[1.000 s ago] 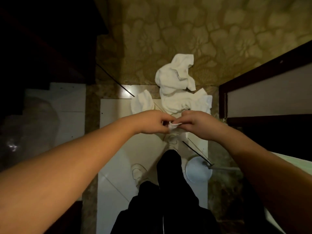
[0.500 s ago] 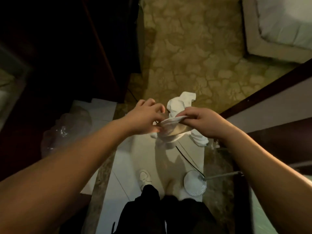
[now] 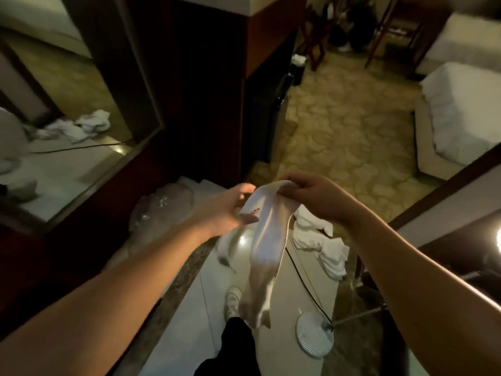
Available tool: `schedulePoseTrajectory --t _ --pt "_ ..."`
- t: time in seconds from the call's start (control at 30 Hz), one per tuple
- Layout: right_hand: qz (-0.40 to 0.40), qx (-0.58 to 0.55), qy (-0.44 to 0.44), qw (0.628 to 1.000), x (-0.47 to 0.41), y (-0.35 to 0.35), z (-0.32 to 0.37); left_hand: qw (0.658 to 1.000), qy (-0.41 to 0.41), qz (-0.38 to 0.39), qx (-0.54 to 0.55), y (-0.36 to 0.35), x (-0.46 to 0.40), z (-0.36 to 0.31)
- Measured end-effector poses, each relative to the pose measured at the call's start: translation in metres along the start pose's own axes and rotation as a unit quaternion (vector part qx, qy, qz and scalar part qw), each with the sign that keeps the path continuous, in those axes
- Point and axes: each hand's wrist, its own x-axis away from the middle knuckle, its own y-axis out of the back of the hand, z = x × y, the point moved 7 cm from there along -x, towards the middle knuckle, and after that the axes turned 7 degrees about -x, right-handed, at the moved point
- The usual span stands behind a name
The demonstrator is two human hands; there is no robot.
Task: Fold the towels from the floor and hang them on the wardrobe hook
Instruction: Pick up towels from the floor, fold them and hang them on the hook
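Observation:
A white towel (image 3: 267, 240) with a small red mark hangs in the air at the centre of the head view. My right hand (image 3: 309, 195) grips its top edge with curled fingers. My left hand (image 3: 230, 210) is beside the towel on the left, fingers spread and thumb touching the cloth. The towel's lower end dangles over the tiled floor. More white towels (image 3: 320, 240) lie crumpled on the floor just behind and to the right of the held one. No wardrobe hook shows.
A dark wood wardrobe (image 3: 214, 85) stands left of centre, with a mirror (image 3: 67, 109) reflecting the towel pile. A clear plastic bag (image 3: 162, 204) lies by its base. A lamp base (image 3: 314, 336) and black cable (image 3: 306, 280) sit on the tiles; a bed (image 3: 461, 112) stands at right.
The view has tilted up from the floor to the room. The towel has been lifted off the pile and now hangs long from my right hand; my left hand has opened.

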Motion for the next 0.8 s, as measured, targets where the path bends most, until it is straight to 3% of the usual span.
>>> schedulePoseTrajectory --t 0.2,0.3,0.47,0.63,0.8 --pt "0.011 -0.014 0.061 0.998 0.051 -0.035 0.078 0.987 0.132 -0.078 0.039 0.023 0.128 0.023" --pt "0.012 -0.029 0.089 0.996 0.071 -0.053 0.117 0.970 0.222 -0.103 -0.004 0.050 0.205 0.056" --pt "0.072 0.036 0.139 0.987 0.099 -0.117 0.168 0.951 0.264 -0.159 0.022 0.090 0.338 0.090" --pt "0.047 0.067 0.167 0.983 0.129 -0.193 0.207 0.927 0.325 -0.178 -0.052 0.107 0.466 0.125" --pt "0.053 0.025 0.171 0.984 0.161 -0.267 0.236 0.902 0.377 -0.171 -0.119 0.120 0.605 0.158"
